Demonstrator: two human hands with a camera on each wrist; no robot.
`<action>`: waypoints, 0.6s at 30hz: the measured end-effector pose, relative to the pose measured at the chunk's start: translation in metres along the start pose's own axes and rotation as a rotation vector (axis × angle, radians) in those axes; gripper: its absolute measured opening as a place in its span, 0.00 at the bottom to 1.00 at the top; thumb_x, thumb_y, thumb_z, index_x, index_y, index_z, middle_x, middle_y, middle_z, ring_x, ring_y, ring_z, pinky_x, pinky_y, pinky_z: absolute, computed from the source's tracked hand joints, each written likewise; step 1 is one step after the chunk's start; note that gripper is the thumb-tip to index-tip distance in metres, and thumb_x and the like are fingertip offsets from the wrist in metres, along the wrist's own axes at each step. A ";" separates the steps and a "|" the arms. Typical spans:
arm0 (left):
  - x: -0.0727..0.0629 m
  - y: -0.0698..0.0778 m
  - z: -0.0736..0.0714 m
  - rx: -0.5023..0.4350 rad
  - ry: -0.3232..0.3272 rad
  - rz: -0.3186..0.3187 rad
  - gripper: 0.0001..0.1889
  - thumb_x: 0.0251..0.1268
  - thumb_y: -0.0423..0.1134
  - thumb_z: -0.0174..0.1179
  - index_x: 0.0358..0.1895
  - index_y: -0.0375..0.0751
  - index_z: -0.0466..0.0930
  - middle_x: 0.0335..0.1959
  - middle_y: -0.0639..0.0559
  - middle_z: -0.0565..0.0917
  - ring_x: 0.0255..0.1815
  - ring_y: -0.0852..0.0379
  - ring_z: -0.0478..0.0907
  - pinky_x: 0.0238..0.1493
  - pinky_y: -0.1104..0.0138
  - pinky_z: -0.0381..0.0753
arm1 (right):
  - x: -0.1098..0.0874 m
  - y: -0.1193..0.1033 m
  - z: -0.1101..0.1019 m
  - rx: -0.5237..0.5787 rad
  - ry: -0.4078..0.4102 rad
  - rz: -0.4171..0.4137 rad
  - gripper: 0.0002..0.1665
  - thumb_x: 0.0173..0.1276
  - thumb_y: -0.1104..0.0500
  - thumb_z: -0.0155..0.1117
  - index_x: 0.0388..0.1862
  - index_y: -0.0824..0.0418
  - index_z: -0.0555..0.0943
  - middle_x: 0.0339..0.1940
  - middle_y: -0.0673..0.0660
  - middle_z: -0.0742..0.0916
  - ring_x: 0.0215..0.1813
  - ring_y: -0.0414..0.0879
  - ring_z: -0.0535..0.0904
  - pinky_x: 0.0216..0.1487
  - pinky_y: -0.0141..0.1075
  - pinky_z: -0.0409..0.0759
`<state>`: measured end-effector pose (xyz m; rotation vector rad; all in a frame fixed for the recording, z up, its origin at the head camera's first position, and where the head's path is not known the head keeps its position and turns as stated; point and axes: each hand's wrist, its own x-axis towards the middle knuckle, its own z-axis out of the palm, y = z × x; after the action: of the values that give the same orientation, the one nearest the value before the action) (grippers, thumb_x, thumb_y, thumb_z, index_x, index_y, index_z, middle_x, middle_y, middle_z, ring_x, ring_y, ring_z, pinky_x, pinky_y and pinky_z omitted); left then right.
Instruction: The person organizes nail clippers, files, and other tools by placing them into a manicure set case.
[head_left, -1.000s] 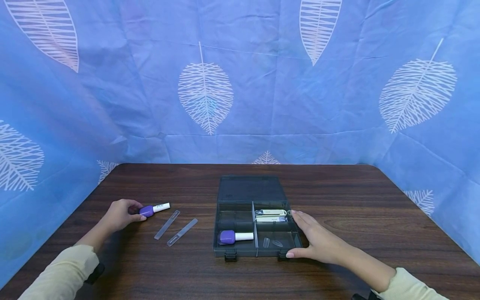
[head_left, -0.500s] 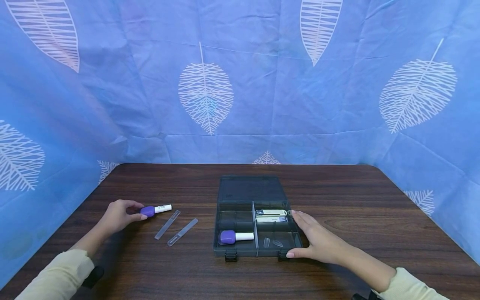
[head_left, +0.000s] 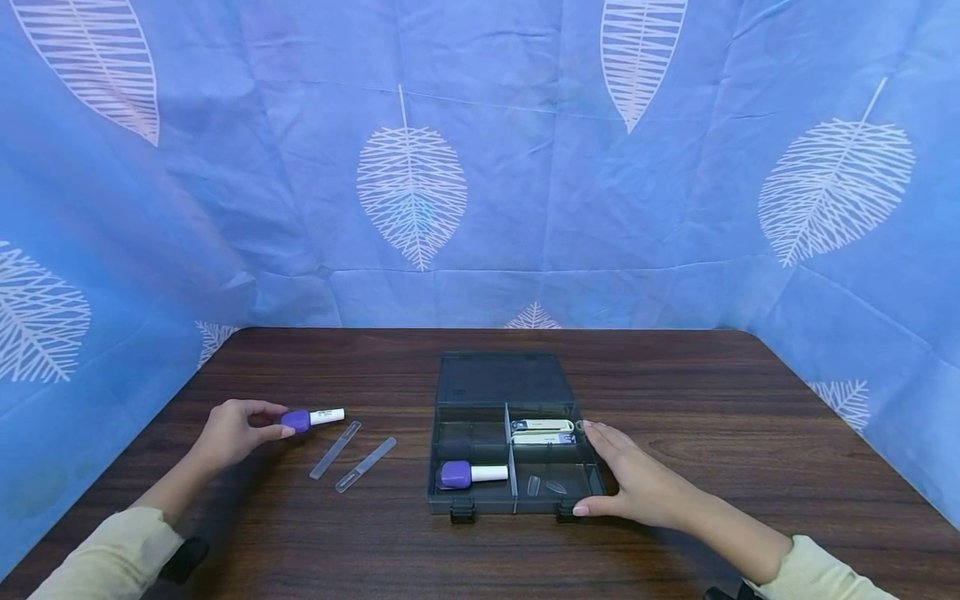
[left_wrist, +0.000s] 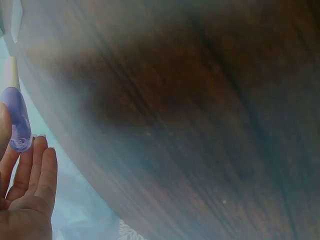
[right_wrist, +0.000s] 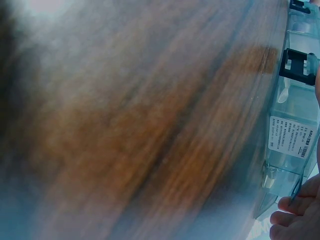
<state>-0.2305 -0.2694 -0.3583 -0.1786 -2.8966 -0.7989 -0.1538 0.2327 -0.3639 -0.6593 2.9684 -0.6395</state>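
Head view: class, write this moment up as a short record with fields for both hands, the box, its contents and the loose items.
left hand: pinches a purple bottle with a white cap
right hand: touches the box's right side and front corner
box: dark, see-through, lid open
contents: second purple bottle, front left; two pale clippers, back right; two small clear pieces, front right
loose items: two clear strips on the table

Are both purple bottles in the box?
No: one bottle lies in the box, but the left hand holds the other bottle outside it.
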 end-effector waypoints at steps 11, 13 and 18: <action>-0.013 0.017 0.006 -0.090 0.057 0.113 0.17 0.52 0.37 0.68 0.44 0.29 0.82 0.41 0.32 0.83 0.34 0.51 0.81 0.27 0.68 0.79 | 0.000 0.000 0.000 -0.007 0.001 0.007 0.65 0.50 0.27 0.60 0.72 0.70 0.52 0.70 0.73 0.61 0.70 0.69 0.57 0.60 0.62 0.65; -0.014 0.020 0.009 -0.103 0.053 0.114 0.17 0.52 0.37 0.68 0.44 0.29 0.82 0.41 0.32 0.83 0.34 0.51 0.80 0.28 0.68 0.80 | 0.000 0.000 0.000 -0.014 0.004 0.007 0.65 0.50 0.27 0.60 0.72 0.70 0.53 0.70 0.73 0.61 0.69 0.69 0.57 0.60 0.62 0.65; -0.017 0.028 0.015 -0.122 0.043 0.120 0.17 0.51 0.37 0.68 0.44 0.31 0.83 0.42 0.35 0.84 0.36 0.52 0.80 0.29 0.69 0.80 | 0.000 0.001 0.001 -0.017 0.010 0.005 0.64 0.50 0.27 0.60 0.72 0.69 0.53 0.70 0.73 0.62 0.69 0.69 0.58 0.59 0.62 0.66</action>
<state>-0.2111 -0.2393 -0.3597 -0.3402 -2.7671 -0.9457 -0.1537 0.2329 -0.3654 -0.6513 2.9875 -0.6194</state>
